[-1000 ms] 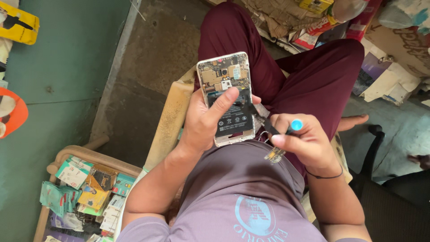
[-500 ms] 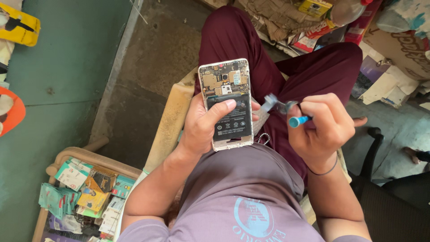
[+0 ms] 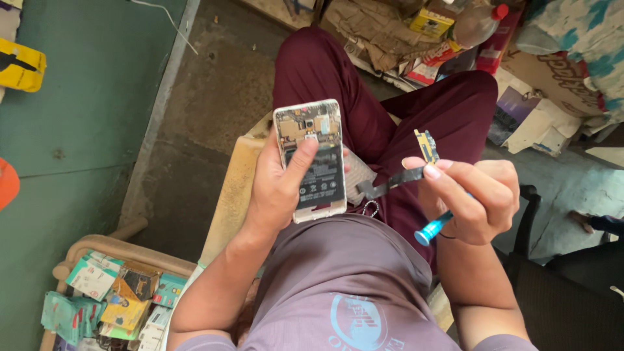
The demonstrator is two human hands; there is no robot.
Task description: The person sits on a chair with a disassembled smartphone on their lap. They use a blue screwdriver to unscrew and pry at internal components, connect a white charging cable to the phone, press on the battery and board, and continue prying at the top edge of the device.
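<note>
Two hands are working: the left hand [image 3: 276, 195] is gripping the opened phone [image 3: 313, 159] firmly, the right hand [image 3: 471, 198] pinching a flex strip [image 3: 404, 170] gently, screwdriver [image 3: 434, 227] tucked under.

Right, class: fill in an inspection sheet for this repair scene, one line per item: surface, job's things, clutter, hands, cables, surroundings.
Surface: no table; work is done over the lap, above a pale seat edge.
Job's things: opened phone with its back off, battery and board showing; small circuit part on a dark flex strip; blue-handled tool.
Clutter: tray of small packets at lower left; cardboard and boxes at top.
Hands: left hand holds the phone, thumb across it; right hand pinches the flex strip and grips the tool.
Cables: thin white cord on the floor, top left.
Surroundings: green floor, concrete strip.
</note>
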